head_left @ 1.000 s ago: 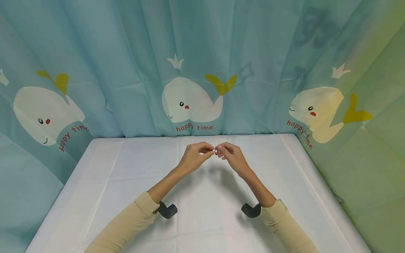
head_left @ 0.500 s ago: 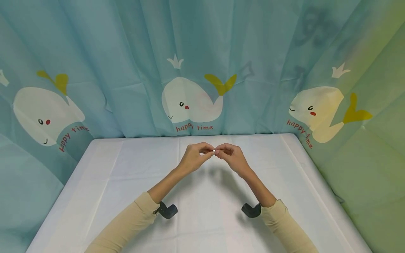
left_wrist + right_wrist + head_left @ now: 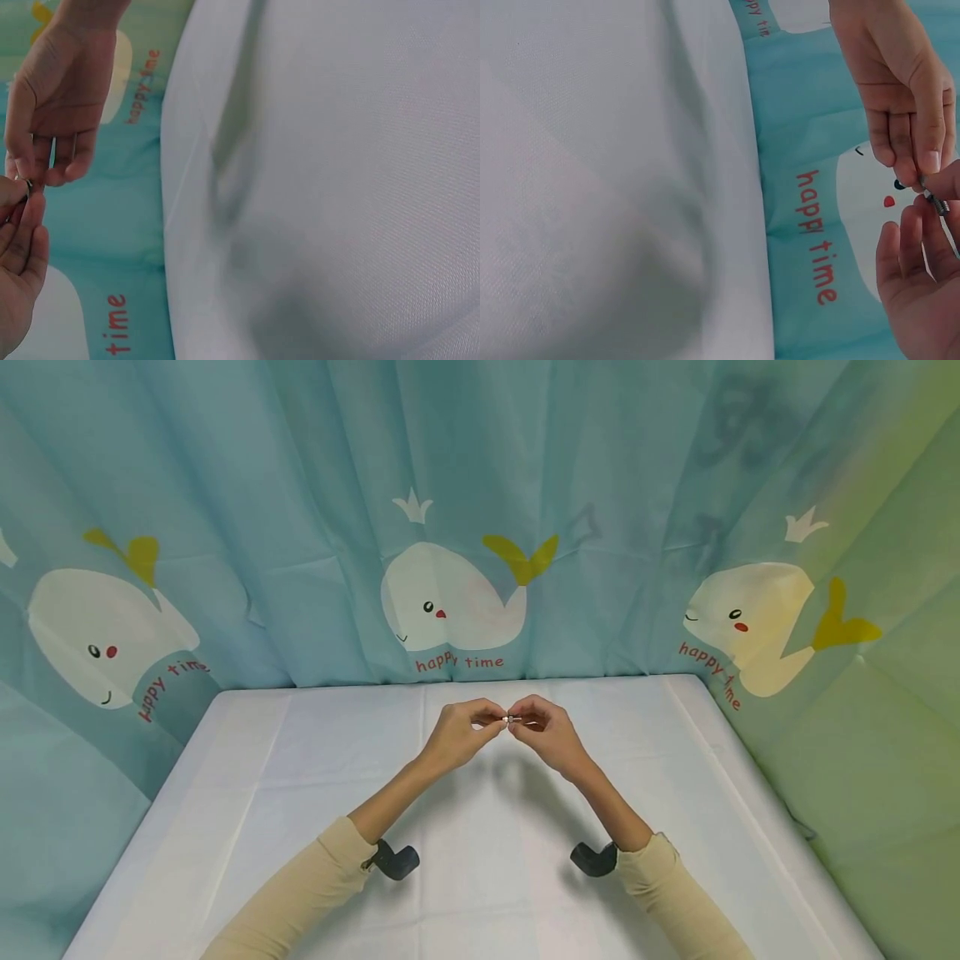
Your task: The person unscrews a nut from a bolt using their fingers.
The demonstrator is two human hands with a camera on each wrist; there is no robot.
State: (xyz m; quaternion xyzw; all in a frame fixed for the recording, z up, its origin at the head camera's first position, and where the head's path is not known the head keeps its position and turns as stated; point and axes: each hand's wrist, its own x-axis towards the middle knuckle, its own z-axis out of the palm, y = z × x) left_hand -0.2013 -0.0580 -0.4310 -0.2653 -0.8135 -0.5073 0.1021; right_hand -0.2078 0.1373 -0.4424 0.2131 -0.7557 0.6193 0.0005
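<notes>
Over the far part of the table, my two hands meet fingertip to fingertip in the head view. Between them is a small metal screw-like piece (image 3: pixel 512 719), silvery, with a thin shaft pointing toward the right palm. My left hand (image 3: pixel 461 732) pinches its left end between thumb and forefinger. Thumb and fingertips of my right hand (image 3: pixel 553 737) pinch the other end. The right wrist view shows a dark ridged part of the metal piece (image 3: pixel 938 204) between the right fingers; the fingertips hide the rest. In the left wrist view only a glint of the metal piece (image 3: pixel 28 186) shows.
A white cloth-covered table (image 3: pixel 465 877) lies below the hands. Behind it hangs a blue-green curtain (image 3: pixel 315 527) with printed whales, right at the table's far edge. Dark camera mounts (image 3: pixel 396 862) stick out from both beige sleeves (image 3: pixel 307 881).
The right fingertips first closed over the metal piece, covering most of it, then shifted up and apart so its shaft shows again. The left hand keeps its pinch in nearly the same place.
</notes>
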